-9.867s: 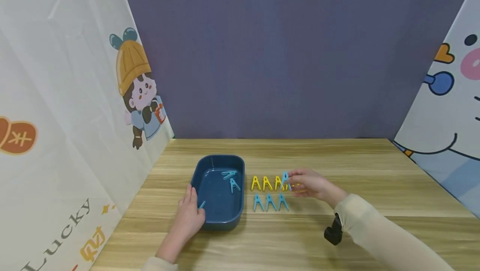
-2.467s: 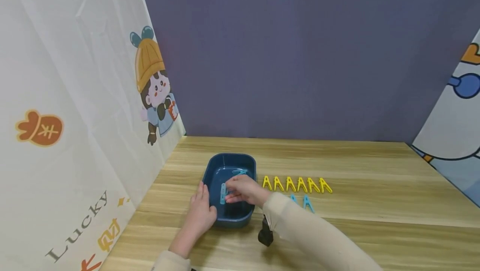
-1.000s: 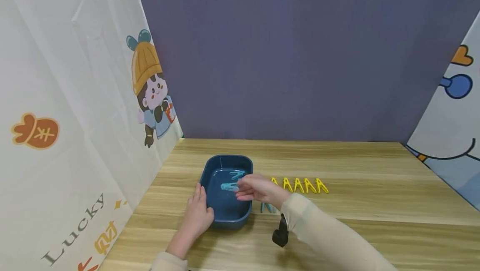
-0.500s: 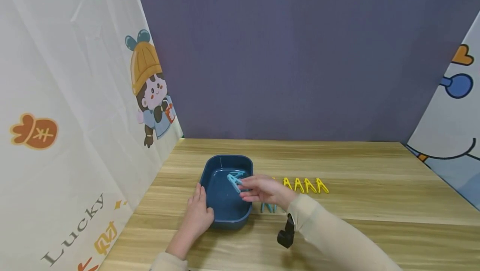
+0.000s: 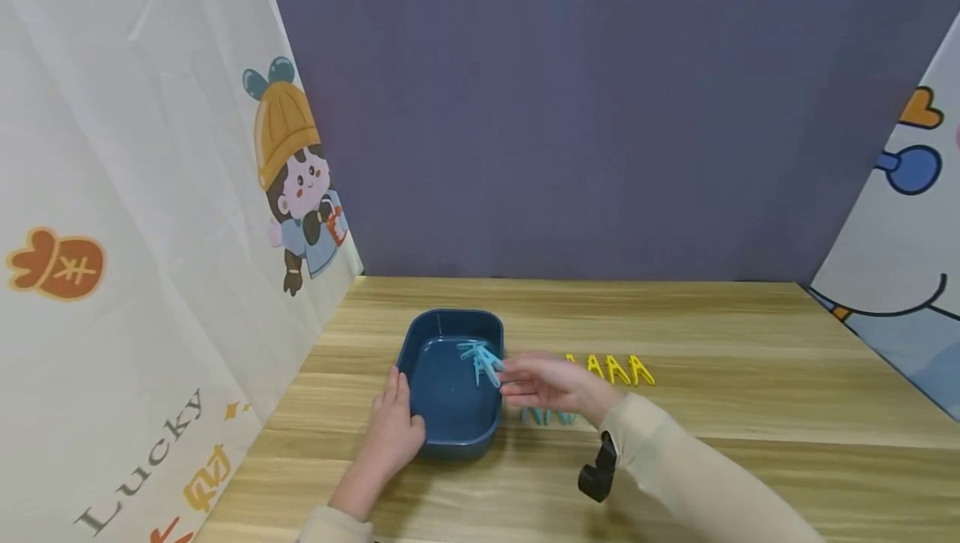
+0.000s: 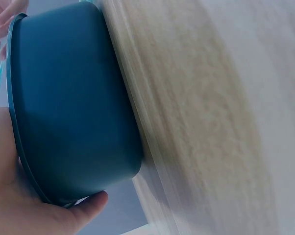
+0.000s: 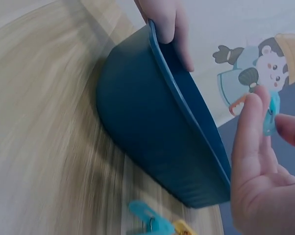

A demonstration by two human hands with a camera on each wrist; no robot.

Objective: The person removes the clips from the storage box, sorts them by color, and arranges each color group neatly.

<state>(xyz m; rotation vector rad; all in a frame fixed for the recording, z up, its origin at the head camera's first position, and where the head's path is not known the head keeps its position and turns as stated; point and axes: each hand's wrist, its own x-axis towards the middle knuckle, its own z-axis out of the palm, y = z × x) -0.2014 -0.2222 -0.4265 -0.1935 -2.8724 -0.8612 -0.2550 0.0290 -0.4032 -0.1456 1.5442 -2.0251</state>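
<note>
My right hand [image 5: 558, 383] pinches a light blue clothespin [image 5: 491, 368] between thumb and fingertips, over the right rim of a dark blue plastic tub [image 5: 450, 448]. In the right wrist view this clothespin [image 7: 271, 113] shows between the thumb and the straighter fingers. My left hand [image 5: 390, 434] grips the tub's left rim. In the left wrist view its thumb [image 6: 91, 208] lies along the outer wall. Inside the tub, near its right side, are light blue clothespins [image 5: 470, 349], partly overlapped by the held one.
Right of the tub, yellow clothespins [image 5: 617, 370] stand in a row on the wooden table [image 5: 712, 334]. In front of them is a row of light blue clothespins [image 5: 531, 416]. My right hand and sleeve hide part of both rows. A purple-grey panel [image 5: 562, 126] rises behind.
Ten seconds ago my right hand held a blue clothespin by the yellow row. Later it reached into the tub; over the last second it has drawn back rightward, turning the pinched clothespin. My left hand stays on the rim.
</note>
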